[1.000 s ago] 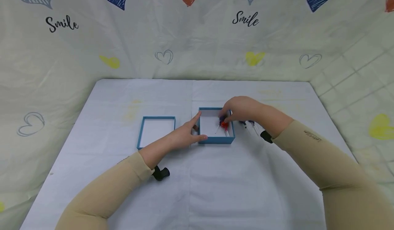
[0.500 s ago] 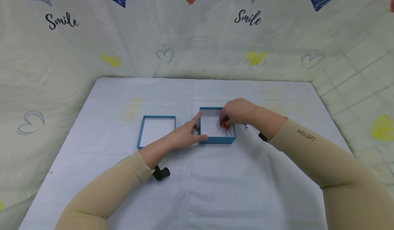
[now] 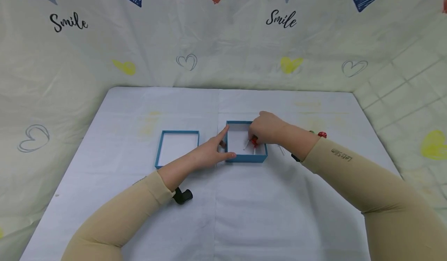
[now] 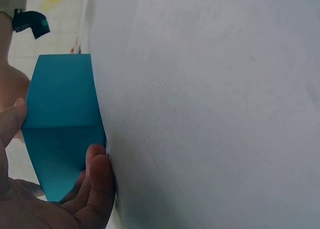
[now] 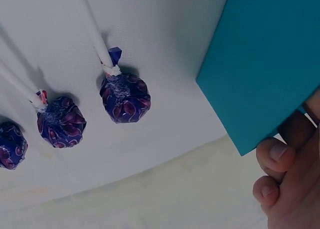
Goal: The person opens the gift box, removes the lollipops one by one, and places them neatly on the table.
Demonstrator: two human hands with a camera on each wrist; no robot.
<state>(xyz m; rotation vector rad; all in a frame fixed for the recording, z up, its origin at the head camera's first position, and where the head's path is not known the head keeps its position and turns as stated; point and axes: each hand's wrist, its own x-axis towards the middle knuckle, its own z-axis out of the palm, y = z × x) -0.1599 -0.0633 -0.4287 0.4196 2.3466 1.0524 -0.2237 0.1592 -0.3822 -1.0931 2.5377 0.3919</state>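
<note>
A blue box (image 3: 246,159) with a white inside stands mid-table. My left hand (image 3: 209,152) holds its left side, thumb at the near corner and index finger at the far one. In the left wrist view its fingers curl against the teal wall of the box (image 4: 62,94). Reaching over the right wall, my right hand (image 3: 267,128) has its fingers inside the box, on a red-wrapped lollipop (image 3: 254,141). That lollipop's white stick points toward me; another stick lies beside it, its head hidden. Purple-wrapped lollipops (image 5: 125,97) lie outside the box in the right wrist view.
A shallow blue-rimmed lid (image 3: 180,132) lies left of the box, open side up. Red-wrapped (image 3: 322,134) and green-wrapped (image 3: 312,132) lollipop heads show behind my right forearm. A white cloth covers the table, with a printed curtain behind.
My right hand has lowered slightly, and its fingers have closed over the lollipop heads in the box. The red lollipop's stick has swung a little left. My left hand keeps its place.
</note>
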